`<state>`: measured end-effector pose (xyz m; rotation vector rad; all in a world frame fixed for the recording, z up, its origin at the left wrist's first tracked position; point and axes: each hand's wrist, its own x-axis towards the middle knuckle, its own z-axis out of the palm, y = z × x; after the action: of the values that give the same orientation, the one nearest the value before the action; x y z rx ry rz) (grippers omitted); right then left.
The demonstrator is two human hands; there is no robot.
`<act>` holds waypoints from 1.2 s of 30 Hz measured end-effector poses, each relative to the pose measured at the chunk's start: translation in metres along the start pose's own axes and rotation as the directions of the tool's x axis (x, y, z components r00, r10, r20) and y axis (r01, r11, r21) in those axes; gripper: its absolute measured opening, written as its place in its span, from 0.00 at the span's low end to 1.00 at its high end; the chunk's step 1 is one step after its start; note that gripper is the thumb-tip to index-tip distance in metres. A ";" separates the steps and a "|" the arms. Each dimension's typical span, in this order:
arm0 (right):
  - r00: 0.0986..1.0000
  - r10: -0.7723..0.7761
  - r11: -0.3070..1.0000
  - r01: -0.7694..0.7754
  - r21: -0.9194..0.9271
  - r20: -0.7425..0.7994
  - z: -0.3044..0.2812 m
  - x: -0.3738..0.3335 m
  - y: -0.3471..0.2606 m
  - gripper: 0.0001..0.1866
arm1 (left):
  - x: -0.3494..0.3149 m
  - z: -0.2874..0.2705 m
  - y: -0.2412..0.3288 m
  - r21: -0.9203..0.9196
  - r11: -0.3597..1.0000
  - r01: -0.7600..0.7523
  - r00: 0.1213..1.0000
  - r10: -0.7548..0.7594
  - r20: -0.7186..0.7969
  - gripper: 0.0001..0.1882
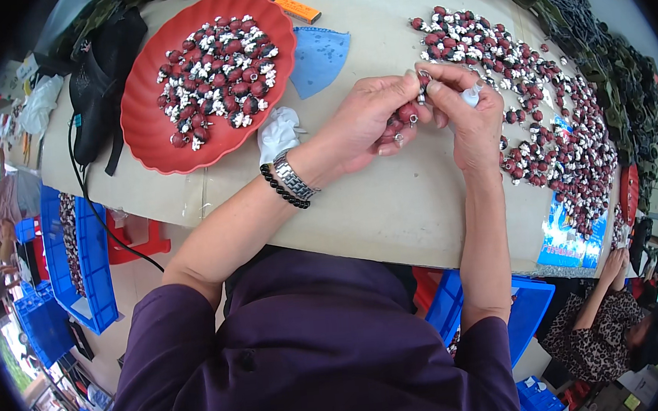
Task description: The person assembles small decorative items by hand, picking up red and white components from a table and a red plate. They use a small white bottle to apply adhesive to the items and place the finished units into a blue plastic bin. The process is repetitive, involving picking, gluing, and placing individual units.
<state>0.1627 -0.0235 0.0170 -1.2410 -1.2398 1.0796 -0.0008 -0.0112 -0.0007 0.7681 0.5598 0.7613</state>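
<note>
Over the near part of the table, my hands meet in front of me. Small dark-red and white trinkets (pixel 407 113), each with a tiny metal loop, are cradled in the curled fingers of my left hand (pixel 365 118). Between the fingertips of both hands is one more red-and-white trinket (pixel 424 80). My right hand (pixel 475 128) is closed in a pinch on it, and white wrapping (pixel 472 95) covers part of one finger. Left of my hands, a red scalloped plate (pixel 140 135) bears many similar trinkets. A large loose heap of trinkets (pixel 572 148) spreads over the table on the right.
Beside the plate lie a blue cloth (pixel 321 55), crumpled white tissue (pixel 279 132), an orange box (pixel 296 9) and a black bag (pixel 106 80) with a cord. Dark green chains (pixel 561 9) line the far edge. Blue crates (pixel 97 255) stand left; a co-worker (pixel 598 331) sits right.
</note>
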 end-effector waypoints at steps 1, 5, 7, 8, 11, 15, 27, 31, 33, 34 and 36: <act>0.998 -0.045 0.999 0.045 -0.001 -0.041 -0.003 0.001 -0.004 0.13 | 0.001 0.000 0.004 -0.059 0.998 0.017 1.000 -0.016 0.009 0.20; 0.953 -0.190 0.973 0.150 -0.177 -0.235 -0.025 0.006 -0.022 0.11 | 0.003 -0.012 0.015 -0.297 0.954 -0.035 0.994 0.063 0.086 0.23; 0.935 -0.219 0.923 0.106 -0.370 -0.279 -0.040 0.012 -0.015 0.10 | 0.004 -0.019 0.018 -0.378 0.921 -0.099 0.982 0.151 0.113 0.26; 0.936 -0.224 0.882 0.077 -0.464 -0.271 -0.044 0.013 -0.013 0.10 | 0.003 -0.020 0.020 -0.358 0.927 -0.113 0.982 0.159 0.103 0.25; 0.923 -0.350 0.667 0.126 -0.734 -0.159 -0.041 0.015 -0.006 0.11 | 0.004 -0.019 0.022 -0.338 0.931 -0.140 0.982 0.174 0.072 0.24; 0.899 -0.434 0.359 0.228 -0.905 0.054 -0.021 0.016 0.004 0.13 | 0.008 -0.026 0.015 -0.421 0.894 -0.151 0.977 0.199 0.073 0.24; 0.966 -0.257 0.900 0.251 -0.355 0.032 -0.019 0.015 -0.003 0.14 | 0.005 -0.017 0.016 -0.177 0.979 -0.105 0.994 0.097 -0.052 0.21; 0.967 -0.196 0.968 0.218 -0.126 0.165 -0.025 0.008 -0.006 0.10 | 0.002 -0.006 0.013 -0.140 0.990 0.004 0.999 -0.010 -0.038 0.23; 0.940 -0.259 0.955 0.283 -0.085 0.221 -0.022 0.008 -0.006 0.09 | 0.002 -0.008 0.015 -0.162 0.984 0.081 0.995 -0.071 0.068 0.22; 0.925 -0.289 0.948 0.313 -0.062 0.248 -0.020 0.008 -0.006 0.09 | 0.002 -0.011 0.014 -0.150 0.984 0.094 0.992 -0.080 0.098 0.22; 0.946 -0.240 0.960 0.265 -0.089 0.219 -0.019 0.006 -0.007 0.08 | 0.003 -0.015 0.012 -0.126 0.985 0.118 0.983 -0.098 0.157 0.20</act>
<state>0.1812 -0.0189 0.0258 -1.0392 -1.5950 0.9741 -0.0145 0.0030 -0.0008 0.6587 0.4061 0.6281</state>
